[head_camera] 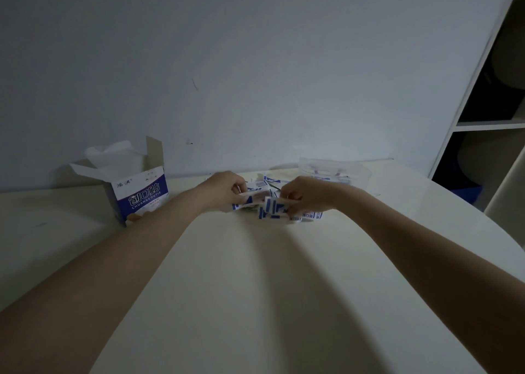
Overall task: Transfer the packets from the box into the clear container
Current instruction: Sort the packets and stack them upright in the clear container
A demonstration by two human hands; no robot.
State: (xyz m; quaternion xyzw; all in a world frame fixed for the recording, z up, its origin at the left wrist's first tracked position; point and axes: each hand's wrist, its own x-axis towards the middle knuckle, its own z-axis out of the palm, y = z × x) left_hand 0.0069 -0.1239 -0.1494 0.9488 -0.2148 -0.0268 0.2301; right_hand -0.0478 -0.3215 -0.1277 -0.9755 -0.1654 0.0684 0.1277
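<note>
White-blue paper packets pinched by left hand and right hand; opened purple-white cardboard box marked "CHUANGKOUTIE" near table's far edge.

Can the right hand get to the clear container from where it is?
Probably yes. The right hand is pinching packets on the table, and the clear container sits just behind it near the wall. Nothing stands between them except loose packets lying flat.

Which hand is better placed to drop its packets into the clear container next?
Probably the right hand: it grips packets just in front of the clear container, while the left hand lies nearer the box.
</note>
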